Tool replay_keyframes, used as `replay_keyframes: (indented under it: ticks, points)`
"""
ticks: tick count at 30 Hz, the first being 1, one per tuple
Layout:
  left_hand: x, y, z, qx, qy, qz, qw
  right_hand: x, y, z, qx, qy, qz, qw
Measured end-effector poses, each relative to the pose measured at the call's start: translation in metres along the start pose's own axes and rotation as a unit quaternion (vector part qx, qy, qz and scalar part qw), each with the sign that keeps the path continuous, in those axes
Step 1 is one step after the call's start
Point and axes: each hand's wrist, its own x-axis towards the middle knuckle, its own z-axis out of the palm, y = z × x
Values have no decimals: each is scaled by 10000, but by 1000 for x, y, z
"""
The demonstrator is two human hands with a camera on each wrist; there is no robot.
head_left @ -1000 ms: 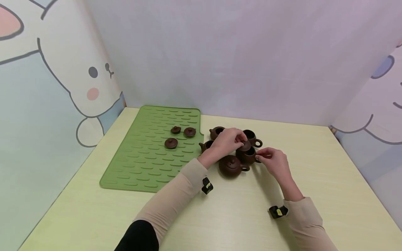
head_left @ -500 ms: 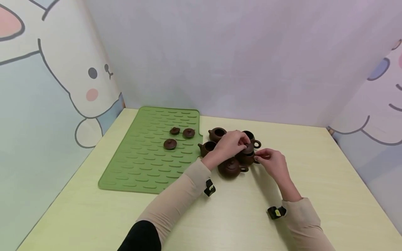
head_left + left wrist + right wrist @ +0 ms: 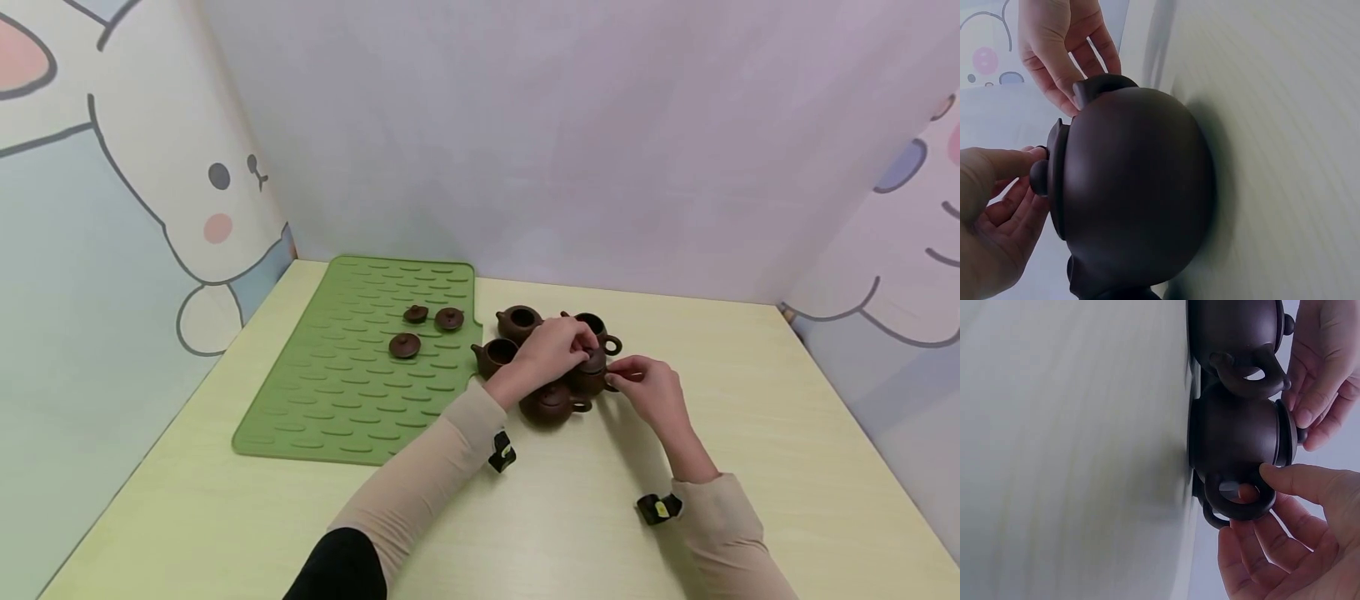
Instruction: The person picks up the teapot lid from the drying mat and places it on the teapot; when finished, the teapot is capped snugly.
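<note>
My left hand [image 3: 551,348] pinches the knob of a dark brown lid [image 3: 1287,434]. That lid rests on the mouth of a small dark brown teapot [image 3: 1235,431]. At the teapot's right side, my right hand [image 3: 652,393] holds the loop handle [image 3: 1241,509] between thumb and fingers. A second teapot [image 3: 546,405] with its lid on stands just in front. In the left wrist view this front teapot [image 3: 1141,187] fills the middle and hides most of the held one.
Lidless teapots stand behind and to the left: one at the back [image 3: 520,322], one by the mat [image 3: 495,357], one at back right [image 3: 592,323]. Three loose lids [image 3: 405,346] lie on the green mat [image 3: 345,400]. A wall rises behind the table.
The lid in my left hand has come down from a tilt over the open mouth to rest on the teapot. My right hand stays at the handle.
</note>
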Motion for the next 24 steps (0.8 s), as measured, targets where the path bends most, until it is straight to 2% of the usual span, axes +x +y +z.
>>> replay_keyframes:
  ticks: [15,24]
  points:
    - [0,2,4,56,-57,-103,9999,0,2,1,-16,58,-160,9999]
    - [-2,0,1,-68,-28,-63,10000,-3,0,-1,-91,46,-229,9997]
